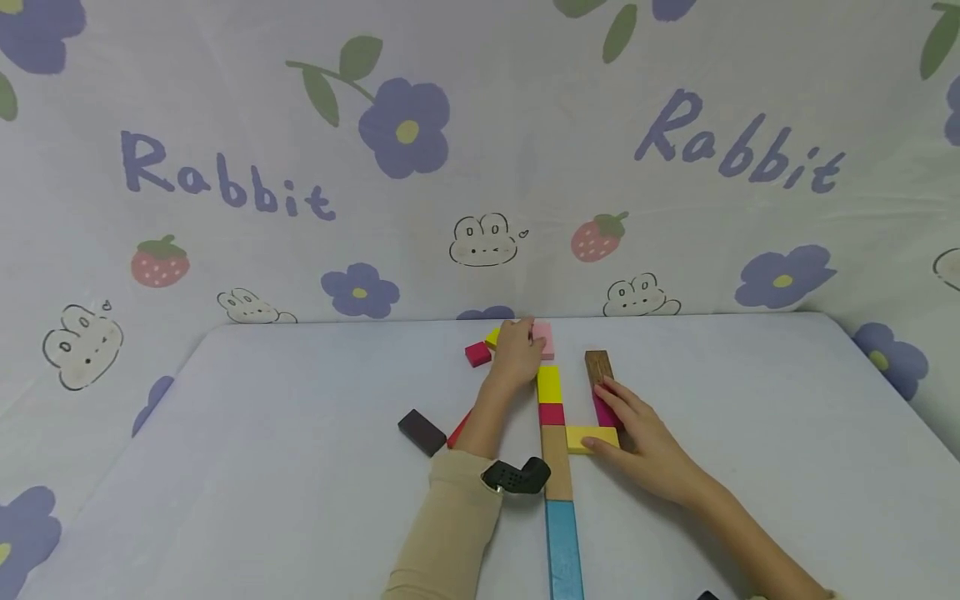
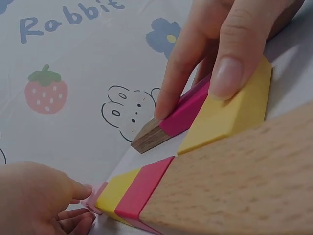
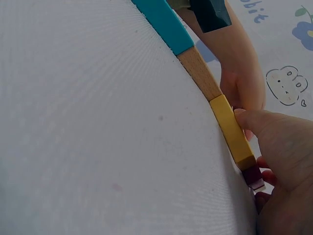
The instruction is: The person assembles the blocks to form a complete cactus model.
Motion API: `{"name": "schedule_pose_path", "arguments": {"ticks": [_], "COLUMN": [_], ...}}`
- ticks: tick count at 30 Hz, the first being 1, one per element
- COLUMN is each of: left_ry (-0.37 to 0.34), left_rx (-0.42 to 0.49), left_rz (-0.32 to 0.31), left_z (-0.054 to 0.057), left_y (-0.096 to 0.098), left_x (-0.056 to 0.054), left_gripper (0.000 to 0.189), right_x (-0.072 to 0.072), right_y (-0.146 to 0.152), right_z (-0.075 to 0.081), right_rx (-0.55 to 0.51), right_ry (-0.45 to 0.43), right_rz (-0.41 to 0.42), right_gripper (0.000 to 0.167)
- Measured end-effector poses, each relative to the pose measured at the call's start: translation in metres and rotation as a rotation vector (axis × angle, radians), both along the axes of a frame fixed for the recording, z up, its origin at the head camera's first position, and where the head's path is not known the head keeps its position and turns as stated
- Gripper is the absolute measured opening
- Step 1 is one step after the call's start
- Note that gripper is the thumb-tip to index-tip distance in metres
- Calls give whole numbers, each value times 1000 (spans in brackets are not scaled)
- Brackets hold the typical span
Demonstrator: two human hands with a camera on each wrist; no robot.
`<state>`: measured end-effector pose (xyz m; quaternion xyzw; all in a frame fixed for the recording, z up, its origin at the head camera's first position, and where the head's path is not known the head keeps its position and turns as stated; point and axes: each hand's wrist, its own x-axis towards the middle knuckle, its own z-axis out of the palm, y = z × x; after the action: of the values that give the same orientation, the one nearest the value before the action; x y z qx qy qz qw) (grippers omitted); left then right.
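Observation:
A row of blocks runs away from me: a blue block (image 1: 564,546), a plain wood block (image 1: 557,467), a red block (image 1: 552,414) and a yellow block (image 1: 549,385). At the far end my left hand (image 1: 517,354) pinches a pink block (image 1: 546,342) between thumb and fingers. A pale yellow block (image 1: 588,438) sticks out to the right beside the wood block. My right hand (image 1: 648,442) rests its thumb on this pale yellow block. Its index finger reaches a magenta block (image 1: 602,411) and a brown block (image 1: 597,363), lined up beyond it.
Left of the row lie a dark brown block (image 1: 422,432) and a red piece (image 1: 459,429) partly behind the left forearm. A small red block (image 1: 477,354) and a yellow piece (image 1: 492,337) sit near the left hand. A patterned cloth (image 1: 525,167) hangs behind the table.

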<state>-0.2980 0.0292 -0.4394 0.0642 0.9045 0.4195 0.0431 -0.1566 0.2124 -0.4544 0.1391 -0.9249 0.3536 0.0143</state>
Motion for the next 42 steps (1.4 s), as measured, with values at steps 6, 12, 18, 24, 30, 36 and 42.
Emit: {"name": "schedule_pose_path", "arguments": {"ticks": [6, 12, 18, 24, 30, 36, 42], "left_ry": [1, -28, -17, -34, -34, -29, -26], "left_rx": [-26, -7, -24, -16, -2, 0, -4], "left_rz": [4, 0, -15, 1, 17, 25, 23], "left_z": [0, 3, 3, 2, 1, 0, 2], "left_y": [2, 1, -1, -1, -1, -1, -2], "left_x": [-1, 1, 5, 9, 13, 14, 16], "left_gripper": [50, 48, 47, 47, 47, 47, 47], "right_x": [0, 0, 0, 0, 0, 0, 0], "right_y": [0, 0, 0, 1, 1, 1, 0], "right_z": [0, 1, 0, 0, 0, -1, -2], "right_rx": [3, 3, 1, 1, -5, -8, -12], "right_ry": [3, 9, 10, 11, 9, 12, 14], "right_rz": [-3, 0, 8, 9, 12, 13, 13], "right_gripper": [78, 78, 78, 79, 79, 79, 79]}}
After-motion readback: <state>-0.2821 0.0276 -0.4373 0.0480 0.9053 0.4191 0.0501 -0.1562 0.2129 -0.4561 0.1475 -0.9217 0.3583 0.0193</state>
